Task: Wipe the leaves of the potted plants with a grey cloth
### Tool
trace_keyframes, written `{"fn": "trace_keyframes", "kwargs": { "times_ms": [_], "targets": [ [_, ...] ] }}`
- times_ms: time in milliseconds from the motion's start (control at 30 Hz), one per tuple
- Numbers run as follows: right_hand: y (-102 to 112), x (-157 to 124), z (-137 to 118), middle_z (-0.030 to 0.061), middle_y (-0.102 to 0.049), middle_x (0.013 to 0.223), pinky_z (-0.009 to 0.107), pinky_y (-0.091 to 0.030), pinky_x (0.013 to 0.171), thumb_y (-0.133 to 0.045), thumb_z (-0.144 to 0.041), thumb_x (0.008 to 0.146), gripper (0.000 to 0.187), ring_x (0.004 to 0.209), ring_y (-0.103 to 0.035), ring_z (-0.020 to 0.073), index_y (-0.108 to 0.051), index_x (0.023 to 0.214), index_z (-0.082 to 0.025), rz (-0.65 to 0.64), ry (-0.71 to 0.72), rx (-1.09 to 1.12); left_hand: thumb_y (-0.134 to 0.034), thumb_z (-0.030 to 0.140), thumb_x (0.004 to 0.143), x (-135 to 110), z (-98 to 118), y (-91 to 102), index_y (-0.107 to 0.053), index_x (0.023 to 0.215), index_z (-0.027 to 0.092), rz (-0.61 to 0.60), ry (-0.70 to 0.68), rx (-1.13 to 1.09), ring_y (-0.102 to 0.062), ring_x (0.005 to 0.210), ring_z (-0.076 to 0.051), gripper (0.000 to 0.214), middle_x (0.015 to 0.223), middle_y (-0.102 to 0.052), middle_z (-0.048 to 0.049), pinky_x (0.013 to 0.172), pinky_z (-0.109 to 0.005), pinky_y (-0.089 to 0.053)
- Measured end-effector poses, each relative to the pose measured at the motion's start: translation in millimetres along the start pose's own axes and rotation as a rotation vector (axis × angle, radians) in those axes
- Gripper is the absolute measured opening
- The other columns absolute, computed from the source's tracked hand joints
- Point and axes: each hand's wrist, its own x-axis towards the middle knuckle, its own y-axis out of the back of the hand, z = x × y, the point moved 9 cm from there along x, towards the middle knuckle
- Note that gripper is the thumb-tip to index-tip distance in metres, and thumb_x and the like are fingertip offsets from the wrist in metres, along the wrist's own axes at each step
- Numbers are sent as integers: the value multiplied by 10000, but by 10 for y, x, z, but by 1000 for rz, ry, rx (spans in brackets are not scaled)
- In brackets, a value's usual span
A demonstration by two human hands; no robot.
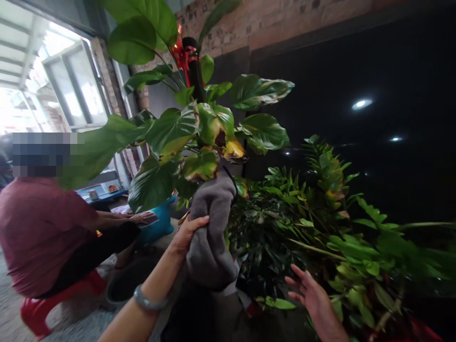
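My left hand (187, 233) is closed on a grey cloth (211, 228), which it holds up against the lower leaves of a tall large-leaved plant (185, 128). One of those leaves (231, 149) is yellowed and brown at the edge. A grey bangle (149, 300) sits on my left wrist. My right hand (313, 297) is lower right, open with fingers spread, holding nothing, close to the fronds of a bushy small-leaved plant (320, 228).
A person in a dark red top (39, 232) sits on a red stool (39, 311) at the left, their hand on a blue object (160, 223). Behind the plants are a dark glossy wall (374, 95) and brickwork (270, 19). Windows (67, 85) are at the upper left.
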Motion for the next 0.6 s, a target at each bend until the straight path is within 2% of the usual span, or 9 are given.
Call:
{"fn": "trace_keyframes", "kwargs": {
  "times_ms": [67,133,200,267,300,367,500,533,600],
  "targets": [
    [-31,-33,-31,138,-615,1244,379,-506,583,-797,-601,402,533,878,-647,324,-734,763,-214,19,31,-4,-755,181,504,42,-241,-23,-643,880,165,30,56,7,-635,535,-183,392,664,-704,-19,555,-304,-542],
    [-55,-64,-59,139,-601,1264,381,-505,589,-785,-605,418,535,891,-644,327,-732,780,-214,21,48,-12,-773,191,482,-62,-736,-16,-652,867,152,-55,191,81,-640,552,-188,405,660,-702,-13,574,-314,-536],
    [-58,-84,-68,139,-611,1249,380,-504,584,-788,-600,403,543,874,-647,322,-731,781,-214,14,36,-26,-788,198,463,-310,-1241,-31,-688,824,130,-287,354,191,-658,612,-210,381,658,-709,-40,616,-311,-522],
    [-28,-94,-74,132,-639,1202,371,-500,561,-799,-591,383,544,819,-649,299,-735,774,-218,20,26,-41,-792,210,457,-565,-1457,2,-718,783,146,-473,439,262,-664,653,-222,340,674,-717,-38,617,-291,-506],
    [-14,-95,-80,126,-651,1183,365,-497,552,-801,-590,389,541,791,-646,284,-738,780,-221,17,31,-44,-791,215,460,-630,-1411,21,-729,773,160,-513,430,278,-664,674,-227,324,685,-720,-32,613,-283,-503],
    [0,-93,-96,122,-662,1160,361,-493,545,-792,-596,428,531,742,-637,255,-745,805,-226,2,56,-37,-789,214,471,-600,-1070,30,-739,782,181,-488,346,266,-664,686,-229,316,693,-722,-20,613,-274,-508],
    [-17,-74,-81,140,-633,1208,391,-494,583,-798,-568,456,481,722,-642,256,-743,783,-219,-21,78,12,-768,215,523,-202,-200,-26,-712,882,178,-195,125,93,-654,608,-209,366,684,-718,-21,590,-289,-533],
    [-19,-70,-75,146,-620,1227,399,-494,603,-804,-563,444,479,751,-649,272,-742,768,-216,-12,79,24,-758,217,533,-126,-136,-44,-702,883,165,-127,112,42,-651,590,-206,358,666,-713,-25,583,-298,-538],
    [-35,-69,-71,156,-600,1255,409,-493,649,-814,-571,416,500,849,-654,314,-741,755,-211,-3,79,39,-747,219,541,-73,-289,-94,-690,842,151,-59,155,-26,-640,551,-196,313,619,-701,-19,563,-305,-536]
  ]
}}
